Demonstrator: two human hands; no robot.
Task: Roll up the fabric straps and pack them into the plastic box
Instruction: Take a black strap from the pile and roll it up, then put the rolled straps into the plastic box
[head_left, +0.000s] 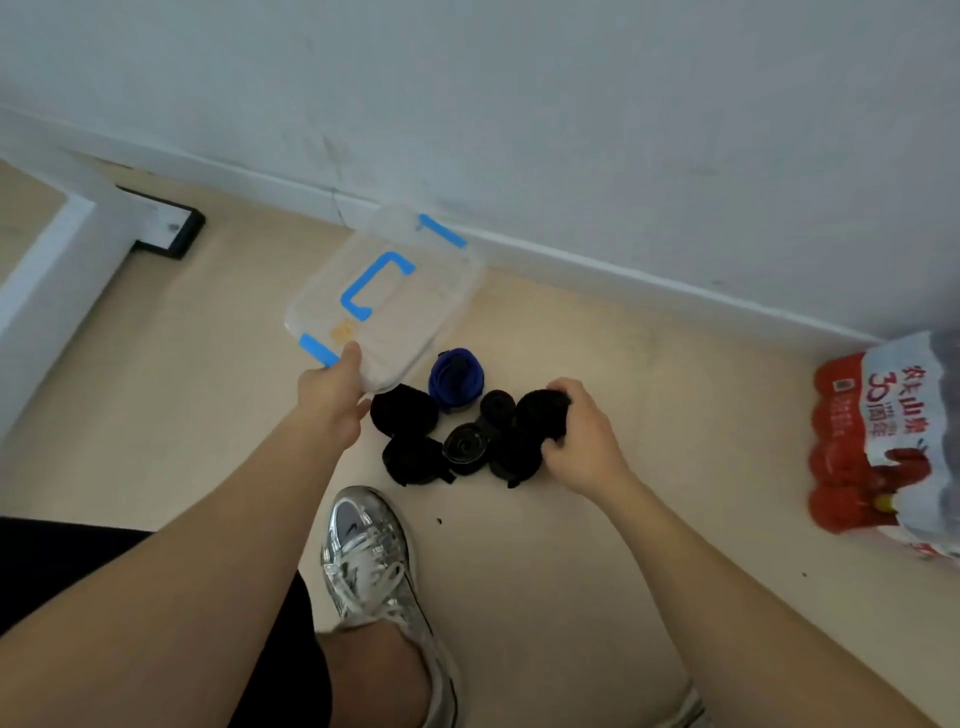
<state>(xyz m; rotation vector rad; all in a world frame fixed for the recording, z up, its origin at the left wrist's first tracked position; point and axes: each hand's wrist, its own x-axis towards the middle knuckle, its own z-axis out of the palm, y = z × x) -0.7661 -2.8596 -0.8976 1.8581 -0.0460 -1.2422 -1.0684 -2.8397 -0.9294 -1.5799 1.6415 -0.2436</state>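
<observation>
A clear plastic box (415, 291) with a blue handle and blue side clips stands on the floor by the wall, lid on. My left hand (332, 395) grips its near corner, thumb on top. Right in front of the box lie several rolled black fabric straps (402, 413) and one rolled blue strap (456, 378), bunched together. My right hand (582, 436) grips a black roll (540, 413) at the right side of the bunch, fingers curled over it.
A white wall and skirting run behind the box. A white frame leg with a black foot (171, 231) stands at the left. A wrapped pack of red-capped bottles (883, 441) lies at the right. My silver shoe (371, 561) is just below the straps.
</observation>
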